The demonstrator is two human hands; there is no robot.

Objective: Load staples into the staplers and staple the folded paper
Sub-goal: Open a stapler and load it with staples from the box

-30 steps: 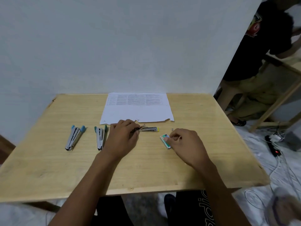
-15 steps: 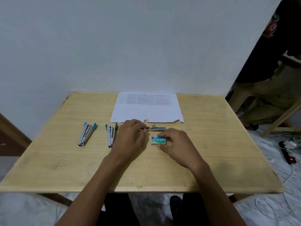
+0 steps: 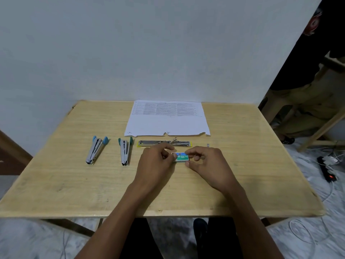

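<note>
While both hands hold the staple box [image 3: 182, 157] near the middle of the wooden table [image 3: 56, 174], I read this as the opening step of loading. The left hand [image 3: 156, 163] has its fingers curled and its thumb laid over the box's left end. The right hand [image 3: 207, 163] pinches the right end between thumb and bent fingers.

The box is small, flat and rectangular, and looks like cardboard printed in green and blue. I judge it light and easily crushed. If it is the sliding sort, I would grip the outer sleeve by its narrow sides and push the inner tray out from one end. The staple strips inside are, I expect, stiff but brittle and would snap if bent.

Just beyond the hands lies the yellow-edged stapler [image 3: 165, 143], opened out flat with its bright metal channel facing up. To the left, well apart from the box, lie the blue-tipped stapler [image 3: 96, 149] and the green-tipped stapler [image 3: 125, 151]. Both are chrome, smooth and probably slippery, with their arms splayed in a narrow V.

The folded paper [image 3: 168, 118], thin and limp with a ragged near edge, lies at the table's far side by the wall. A tiny metal scrap [image 3: 208, 145] sits just right of the yellow-edged stapler; I cannot tell what it is.
</note>
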